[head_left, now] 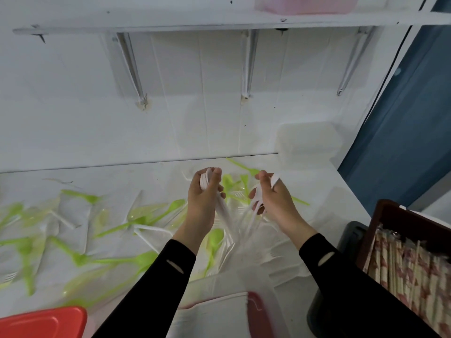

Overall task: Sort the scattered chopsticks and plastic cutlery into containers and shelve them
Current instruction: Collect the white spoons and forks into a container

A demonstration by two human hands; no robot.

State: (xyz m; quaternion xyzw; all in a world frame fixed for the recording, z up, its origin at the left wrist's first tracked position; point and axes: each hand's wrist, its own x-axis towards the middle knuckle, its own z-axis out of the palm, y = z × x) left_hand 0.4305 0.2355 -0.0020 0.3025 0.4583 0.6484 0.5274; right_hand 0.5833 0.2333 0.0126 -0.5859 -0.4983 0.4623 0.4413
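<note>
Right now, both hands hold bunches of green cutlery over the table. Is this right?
Not quite. In the head view the left hand and right hand hold white cutlery over the table; the green pieces lie on it.

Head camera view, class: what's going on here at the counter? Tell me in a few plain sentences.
A person is sorting cutlery over a white counter. The left hand grips one bunch of white plastic cutlery, and the right hand grips a second bunch. Green plastic spoons and loose white pieces lie scattered on the counter. Wrapped chopsticks already sit in a dark brown box at the right.
</note>
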